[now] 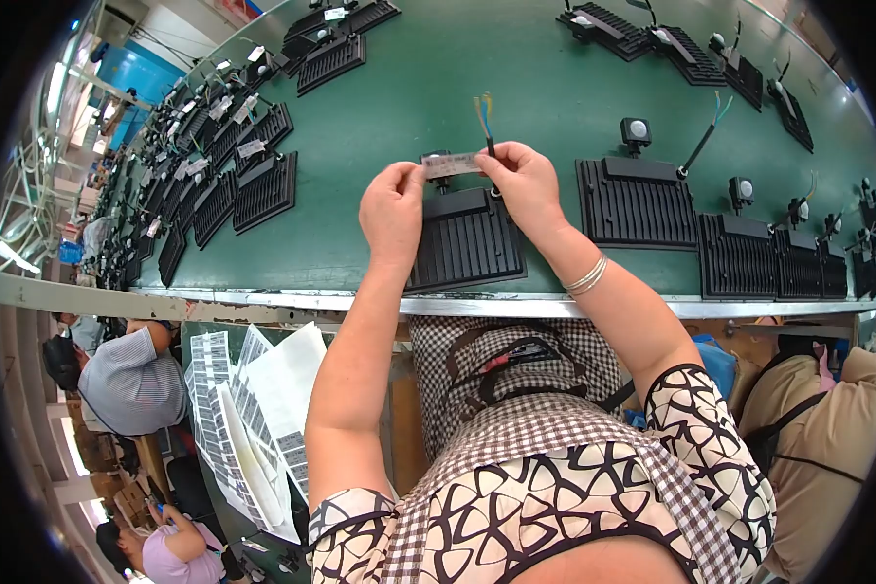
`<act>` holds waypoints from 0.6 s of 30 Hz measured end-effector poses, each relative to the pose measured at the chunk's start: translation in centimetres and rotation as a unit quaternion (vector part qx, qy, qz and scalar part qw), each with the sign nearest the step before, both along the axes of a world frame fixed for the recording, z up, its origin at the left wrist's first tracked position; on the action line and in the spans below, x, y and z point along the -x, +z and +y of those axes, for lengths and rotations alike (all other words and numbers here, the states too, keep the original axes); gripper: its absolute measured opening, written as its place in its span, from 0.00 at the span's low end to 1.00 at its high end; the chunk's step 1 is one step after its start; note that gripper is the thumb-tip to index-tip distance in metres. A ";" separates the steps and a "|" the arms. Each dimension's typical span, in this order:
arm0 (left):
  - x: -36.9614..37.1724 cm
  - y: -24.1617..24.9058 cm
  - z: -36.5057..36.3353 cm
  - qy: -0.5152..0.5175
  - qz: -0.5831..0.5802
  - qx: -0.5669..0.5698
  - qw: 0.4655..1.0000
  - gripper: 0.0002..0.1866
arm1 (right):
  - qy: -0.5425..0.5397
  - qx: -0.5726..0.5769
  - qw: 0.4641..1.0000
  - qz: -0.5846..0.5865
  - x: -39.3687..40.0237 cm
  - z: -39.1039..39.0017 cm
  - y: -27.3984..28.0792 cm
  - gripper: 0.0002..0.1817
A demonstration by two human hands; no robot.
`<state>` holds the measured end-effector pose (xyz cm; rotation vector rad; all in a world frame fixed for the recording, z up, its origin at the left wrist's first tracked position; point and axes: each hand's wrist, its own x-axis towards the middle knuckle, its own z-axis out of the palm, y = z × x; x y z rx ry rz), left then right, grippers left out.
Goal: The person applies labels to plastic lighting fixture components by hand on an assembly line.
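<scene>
A small grey printed label (452,165) is stretched level between my two hands. My left hand (392,212) pinches its left end between thumb and fingers, and my right hand (526,187) pinches the right end. Below them a black floodlight (467,241) with a ribbed back lies on the green bench near its front edge. Its sensor head (438,183) is partly hidden behind the label. The floodlight's black cable rises beside my right fingertips and ends in bare coloured wires (484,112).
More floodlights (633,204) with sensors and cables lie to the right and at the far right. Many labelled floodlights (266,190) crowd the left side. Below the bench edge (263,304), label sheets (253,409) sit at my left. Other people (131,380) sit on both sides.
</scene>
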<state>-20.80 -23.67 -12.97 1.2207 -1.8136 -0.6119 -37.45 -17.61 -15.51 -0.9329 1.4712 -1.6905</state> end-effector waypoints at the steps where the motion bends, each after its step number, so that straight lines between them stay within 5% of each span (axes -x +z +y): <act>1: -0.6 -0.4 -0.3 0.013 0.002 0.020 1.000 0.12 | -0.010 -0.006 0.998 -0.056 0.3 0.2 0.0 0.08; 3: -2.8 0.6 -0.1 0.059 -0.002 -0.024 0.998 0.14 | -0.030 -0.017 0.986 -0.164 1.3 0.5 0.8 0.09; 5: -4.2 1.0 1.8 -0.015 -0.039 -0.077 0.996 0.16 | 0.031 -0.004 0.986 -0.166 1.9 0.7 0.6 0.09; 8: -3.6 1.3 6.4 -0.090 -0.263 0.001 0.961 0.25 | 0.079 -0.004 0.984 -0.162 2.0 0.7 1.0 0.08; 11: -3.9 -0.2 4.4 -0.085 -0.126 -0.118 0.981 0.30 | 0.071 0.010 0.984 -0.165 2.0 1.0 0.9 0.08; 14: -1.4 1.3 1.7 -0.114 0.046 -0.149 0.981 0.23 | 0.086 0.015 0.982 -0.169 1.8 0.8 0.8 0.08; 17: 1.1 2.6 0.0 -0.164 0.161 -0.351 0.908 0.24 | 0.093 0.021 0.979 -0.179 1.6 0.5 0.4 0.09; 18: 0.9 2.2 -1.7 -0.216 0.133 -0.409 0.877 0.31 | 0.094 0.021 0.979 -0.182 1.8 0.5 0.3 0.09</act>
